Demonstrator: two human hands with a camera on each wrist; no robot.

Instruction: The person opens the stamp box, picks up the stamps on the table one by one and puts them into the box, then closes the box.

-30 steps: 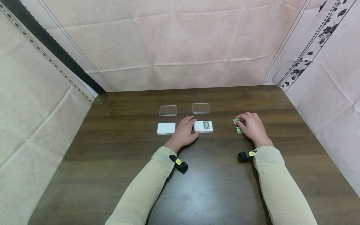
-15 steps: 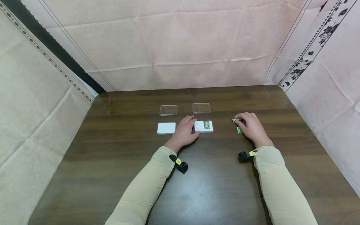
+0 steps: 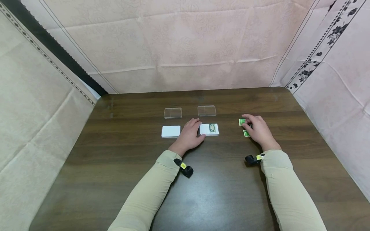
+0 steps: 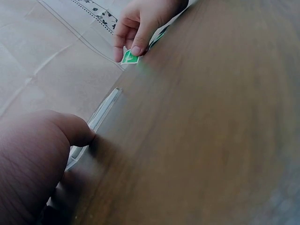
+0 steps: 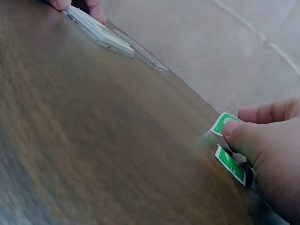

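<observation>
My right hand [image 3: 260,131] pinches a green postage stamp [image 5: 223,123] with a white perforated border between thumb and fingers, at the right of the table. Just below it lies a second green stamp [image 5: 230,165], partly covered by the hand. Something dark shows behind that stamp under the palm, mostly hidden. My left hand [image 3: 189,136] rests with its fingers and thumb at the left edge of a clear case with a white insert [image 3: 206,131]. A greenish stamp [image 3: 212,128] lies on the right part of that insert.
Left of the left hand lies another clear case with a plain white insert [image 3: 171,132]. Two transparent lids, the left lid [image 3: 172,113] and the right lid [image 3: 207,110], lie farther back on the wooden table [image 3: 138,109]. Pale cloth [image 3: 188,45] hangs behind the table.
The pinched stamp has tilted in the right hand and now shows its green face more fully. The right fingers have straightened a little. The left hand stays in place.
</observation>
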